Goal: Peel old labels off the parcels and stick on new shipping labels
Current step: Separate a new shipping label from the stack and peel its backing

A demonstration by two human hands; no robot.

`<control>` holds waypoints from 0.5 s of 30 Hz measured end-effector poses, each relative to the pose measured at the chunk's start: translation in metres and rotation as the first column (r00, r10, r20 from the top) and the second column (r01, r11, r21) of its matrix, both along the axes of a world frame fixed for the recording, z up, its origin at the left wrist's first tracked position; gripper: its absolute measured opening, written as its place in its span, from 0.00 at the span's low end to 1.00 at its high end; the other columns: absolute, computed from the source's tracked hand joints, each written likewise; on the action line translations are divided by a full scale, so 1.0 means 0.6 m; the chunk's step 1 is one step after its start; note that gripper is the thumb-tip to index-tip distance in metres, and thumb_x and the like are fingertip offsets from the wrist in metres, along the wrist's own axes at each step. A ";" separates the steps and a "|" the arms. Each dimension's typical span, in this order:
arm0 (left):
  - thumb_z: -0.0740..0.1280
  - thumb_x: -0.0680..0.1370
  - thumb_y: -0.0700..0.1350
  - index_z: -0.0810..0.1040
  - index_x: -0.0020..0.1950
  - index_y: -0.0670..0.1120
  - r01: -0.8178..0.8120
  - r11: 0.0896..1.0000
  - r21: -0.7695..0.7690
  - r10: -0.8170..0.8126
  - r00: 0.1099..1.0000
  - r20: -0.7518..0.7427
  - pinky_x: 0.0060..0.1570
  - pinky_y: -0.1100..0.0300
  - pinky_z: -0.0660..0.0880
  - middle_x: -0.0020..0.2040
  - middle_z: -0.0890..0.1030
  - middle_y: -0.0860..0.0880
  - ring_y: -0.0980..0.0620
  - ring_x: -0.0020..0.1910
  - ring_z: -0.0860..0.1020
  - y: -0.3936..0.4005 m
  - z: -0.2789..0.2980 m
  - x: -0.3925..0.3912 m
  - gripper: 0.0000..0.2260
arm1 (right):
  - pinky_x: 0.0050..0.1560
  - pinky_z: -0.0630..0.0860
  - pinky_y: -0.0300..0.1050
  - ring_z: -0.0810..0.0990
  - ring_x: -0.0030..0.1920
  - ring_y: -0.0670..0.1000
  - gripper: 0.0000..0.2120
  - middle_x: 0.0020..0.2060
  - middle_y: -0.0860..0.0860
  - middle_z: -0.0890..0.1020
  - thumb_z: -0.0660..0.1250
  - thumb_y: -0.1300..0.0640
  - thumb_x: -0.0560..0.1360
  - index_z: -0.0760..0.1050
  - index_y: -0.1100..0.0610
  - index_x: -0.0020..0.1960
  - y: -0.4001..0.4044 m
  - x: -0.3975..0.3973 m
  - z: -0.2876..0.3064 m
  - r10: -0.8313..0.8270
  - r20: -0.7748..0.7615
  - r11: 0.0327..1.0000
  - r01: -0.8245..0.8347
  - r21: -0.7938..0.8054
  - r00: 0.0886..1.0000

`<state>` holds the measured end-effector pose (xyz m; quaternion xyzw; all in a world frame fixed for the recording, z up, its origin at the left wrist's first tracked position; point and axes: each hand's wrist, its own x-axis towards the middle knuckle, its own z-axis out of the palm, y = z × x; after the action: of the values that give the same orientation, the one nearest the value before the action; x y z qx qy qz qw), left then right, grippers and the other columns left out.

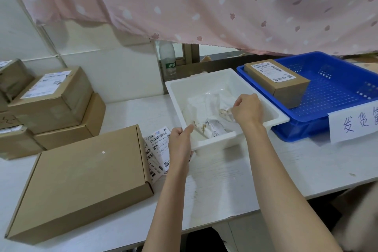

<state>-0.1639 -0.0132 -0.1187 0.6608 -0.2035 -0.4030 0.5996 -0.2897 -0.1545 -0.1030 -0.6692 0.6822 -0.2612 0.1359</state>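
A flat brown cardboard parcel (81,182) lies at the front left of the table, its top bare. Beside its right edge a stack of new shipping labels (158,149) lies on the table. My left hand (181,143) grips the near rim of a white plastic bin (223,98) that holds peeled label scraps and backing paper (208,112). My right hand (248,109) is inside the bin, its fingers pinching a torn label scrap (225,112). A labelled brown parcel (278,82) sits in the blue basket (335,96) at the right.
Several labelled cardboard boxes (51,100) are stacked at the far left. A plastic bottle (168,59) stands behind the bin. A pink curtain (204,2) hangs over the back. A paper sign (353,125) hangs on the basket's front. The table edge runs along the bottom right.
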 end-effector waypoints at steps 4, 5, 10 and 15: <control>0.65 0.79 0.46 0.66 0.46 0.46 0.004 1.000 0.002 -0.004 1.000 -0.001 0.33 0.58 0.64 0.44 0.70 0.45 0.49 0.41 0.68 0.002 0.000 0.001 0.09 | 0.49 0.75 0.43 0.78 0.49 0.55 0.13 0.60 0.57 0.74 0.72 0.60 0.74 0.77 0.61 0.57 0.000 -0.002 0.003 -0.053 0.086 0.997 0.047 0.067 0.995; 0.65 0.79 0.46 0.66 0.45 0.46 0.004 1.000 0.000 -0.004 1.000 -0.004 0.33 0.58 0.63 0.44 0.70 0.45 0.49 0.42 0.68 0.003 0.000 0.001 0.09 | 0.46 0.74 0.43 0.78 0.47 0.55 0.13 0.59 0.58 0.75 0.72 0.60 0.73 0.77 0.62 0.55 0.000 -0.002 0.003 -0.047 0.093 0.995 0.039 0.090 0.995; 0.65 0.80 0.46 0.65 0.43 0.47 0.003 1.000 0.012 -0.003 1.000 -0.003 0.33 0.58 0.64 0.43 0.70 0.46 0.49 0.41 0.69 0.004 0.000 0.002 0.10 | 0.53 0.76 0.46 0.79 0.51 0.55 0.08 0.52 0.55 0.80 0.70 0.58 0.75 0.78 0.60 0.52 0.007 -0.001 0.003 -0.067 0.050 0.993 0.062 0.100 0.996; 0.65 0.80 0.46 0.64 0.42 0.47 0.005 1.000 0.017 -0.005 1.000 0.003 0.33 0.58 0.64 0.41 0.69 0.47 0.49 0.40 0.68 0.004 0.001 0.003 0.11 | 0.61 0.75 0.51 0.76 0.56 0.57 0.12 0.58 0.57 0.76 0.69 0.56 0.75 0.73 0.63 0.53 0.016 -0.003 0.015 -0.088 0.017 0.995 0.087 0.058 0.996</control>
<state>-0.1624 -0.0107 -0.1181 0.6659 -0.2025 -0.4053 0.5928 -0.2916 -0.1449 -0.0941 -0.6320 0.7168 -0.2537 0.1500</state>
